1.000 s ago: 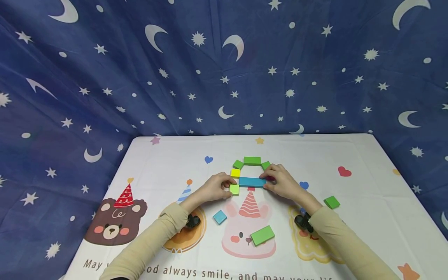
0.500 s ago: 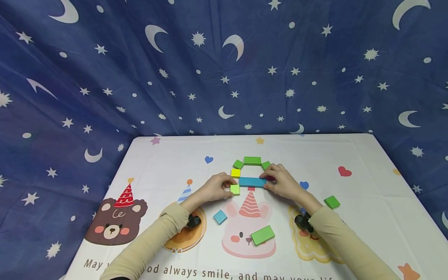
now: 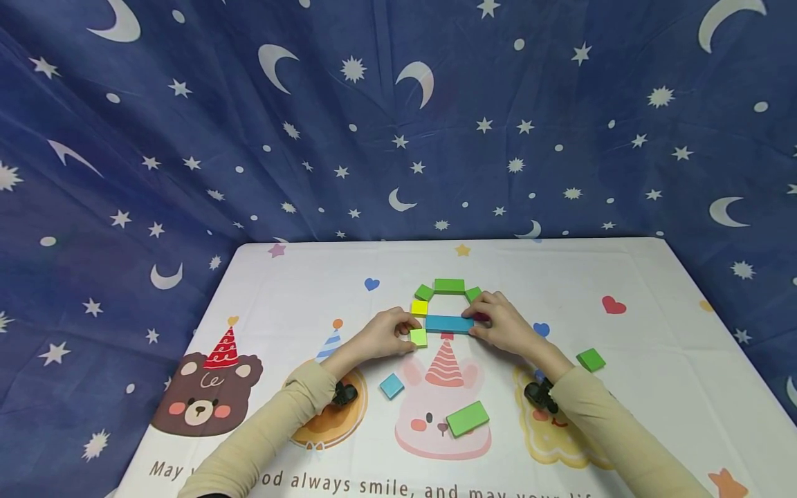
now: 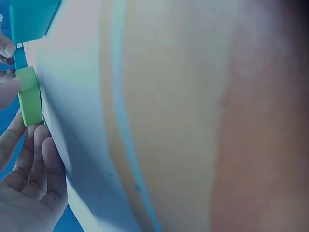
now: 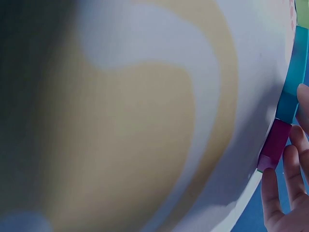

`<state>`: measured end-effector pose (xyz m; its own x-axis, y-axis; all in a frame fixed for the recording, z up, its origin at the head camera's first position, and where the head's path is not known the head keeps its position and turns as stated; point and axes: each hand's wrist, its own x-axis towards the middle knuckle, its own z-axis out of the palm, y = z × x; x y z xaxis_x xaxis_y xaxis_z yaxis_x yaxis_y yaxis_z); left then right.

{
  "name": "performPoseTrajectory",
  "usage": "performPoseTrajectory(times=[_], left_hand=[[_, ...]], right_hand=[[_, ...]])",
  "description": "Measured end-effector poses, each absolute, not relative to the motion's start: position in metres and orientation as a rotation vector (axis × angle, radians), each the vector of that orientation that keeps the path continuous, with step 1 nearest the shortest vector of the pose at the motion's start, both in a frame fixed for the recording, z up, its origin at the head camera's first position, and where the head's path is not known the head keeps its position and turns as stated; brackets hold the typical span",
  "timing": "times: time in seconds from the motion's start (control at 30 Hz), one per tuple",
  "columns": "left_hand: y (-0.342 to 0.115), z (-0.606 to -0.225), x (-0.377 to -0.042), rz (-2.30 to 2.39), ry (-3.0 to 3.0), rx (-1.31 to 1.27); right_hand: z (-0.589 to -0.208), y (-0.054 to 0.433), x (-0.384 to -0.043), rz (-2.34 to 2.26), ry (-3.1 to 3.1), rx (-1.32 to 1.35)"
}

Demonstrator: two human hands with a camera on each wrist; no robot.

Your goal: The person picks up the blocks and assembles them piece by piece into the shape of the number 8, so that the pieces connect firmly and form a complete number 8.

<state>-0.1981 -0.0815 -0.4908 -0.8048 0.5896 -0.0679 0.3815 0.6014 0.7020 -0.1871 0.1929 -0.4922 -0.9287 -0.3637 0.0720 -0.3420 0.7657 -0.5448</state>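
In the head view my left hand (image 3: 382,333) pinches a light green square block (image 3: 418,337) between thumb and fingers. That block (image 4: 31,96) is also plain in the left wrist view. My right hand (image 3: 506,324) bends over the right end of a long blue block (image 3: 450,324). In the right wrist view its thumb lies on the blue block (image 5: 293,79), while its fingers reach round a magenta block (image 5: 275,142) set end to end with it. A yellow block (image 3: 420,308) lies just beyond the light green one. The hand mostly hides the magenta block from above.
Green blocks arch behind the blue one, a long green block (image 3: 450,286) at the top. Nearer lie a small blue block (image 3: 392,386) and a green rectangular block (image 3: 468,418). Another green block (image 3: 591,359) sits beyond the right forearm, on the printed white tablecloth (image 3: 660,387).
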Motion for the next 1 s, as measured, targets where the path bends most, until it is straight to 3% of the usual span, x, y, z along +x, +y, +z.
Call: performPoseTrajectory(times=[0.5,1.0], left_hand=[[-0.092,-0.483,-0.191,1.129,2.525,0.796],[-0.111,-0.479,-0.172,1.223,2.562,0.637]], right_hand=[[-0.49,0.192,-0.186,-0.922,2.916,-0.583],[-0.489,0.192,-0.186,-0.911,2.909,-0.585]])
